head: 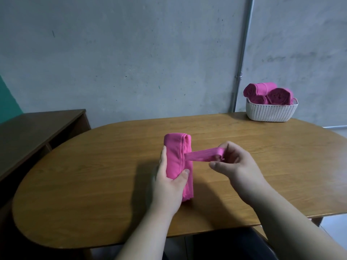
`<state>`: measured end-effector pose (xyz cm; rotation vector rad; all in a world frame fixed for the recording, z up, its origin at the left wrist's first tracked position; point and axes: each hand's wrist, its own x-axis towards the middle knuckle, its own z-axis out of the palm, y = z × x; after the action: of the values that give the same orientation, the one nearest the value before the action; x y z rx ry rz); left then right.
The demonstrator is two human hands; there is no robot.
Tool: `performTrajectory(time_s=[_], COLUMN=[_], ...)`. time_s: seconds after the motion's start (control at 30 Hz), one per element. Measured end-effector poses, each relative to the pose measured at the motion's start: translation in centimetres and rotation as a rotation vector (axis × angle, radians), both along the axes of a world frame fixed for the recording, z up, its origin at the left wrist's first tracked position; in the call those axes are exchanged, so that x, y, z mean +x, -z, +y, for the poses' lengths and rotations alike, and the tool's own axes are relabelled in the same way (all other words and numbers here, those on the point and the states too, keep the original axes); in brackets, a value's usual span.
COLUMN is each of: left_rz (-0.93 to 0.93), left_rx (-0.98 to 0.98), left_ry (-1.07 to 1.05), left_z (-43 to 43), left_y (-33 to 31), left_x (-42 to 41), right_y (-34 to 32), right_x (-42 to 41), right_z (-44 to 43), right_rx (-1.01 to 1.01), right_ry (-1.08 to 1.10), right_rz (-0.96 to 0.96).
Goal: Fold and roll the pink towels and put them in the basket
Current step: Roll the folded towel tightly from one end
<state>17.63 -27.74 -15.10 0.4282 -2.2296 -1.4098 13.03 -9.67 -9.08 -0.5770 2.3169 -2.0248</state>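
Pink towel (175, 160), rolled up on the table (93, 181), is gripped by the left hand (170, 182) while the right hand (231, 163) pinches its stretched tail, which probably needs tucking in before going to the basket (270, 113).

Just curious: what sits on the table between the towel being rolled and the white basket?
Nothing; the head view shows only bare wooden table between the towel and the basket.

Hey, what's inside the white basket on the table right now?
Three rolled pink towels stick up out of the white basket. Anything beneath them is hidden by the rolls and the basket's wall.
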Motion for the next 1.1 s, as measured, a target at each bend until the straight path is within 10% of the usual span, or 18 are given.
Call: performTrajectory(time_s=[0.17,0.37,0.67,0.8,1.1], left_rz=[0.019,-0.012,-0.01,-0.034,0.014], left_rx=[-0.041,-0.087,-0.189,-0.25,-0.752], left_ry=[-0.029,-0.038,-0.045,-0.041,0.057], left_z=[0.1,0.3,0.5,0.7,1.5], left_y=[0.5,0.4,0.1,-0.3,-1.2], left_x=[0.0,-0.1,0.5,0.7,1.7], right_y=[0.7,-0.3,-0.6,-0.8,-5.5], right_x=[-0.2,0.8,0.9,1.1,-2.0], right_z=[-2.5,-3.6,-5.5,-5.7,-3.6], right_rx=[-0.084,-0.567,-0.91,-0.761,0.4], right_ry=[0.426,0.201,0.316,0.346,0.159], right_rz=[-0.094,-0.811,-0.802,-0.589,-0.234])
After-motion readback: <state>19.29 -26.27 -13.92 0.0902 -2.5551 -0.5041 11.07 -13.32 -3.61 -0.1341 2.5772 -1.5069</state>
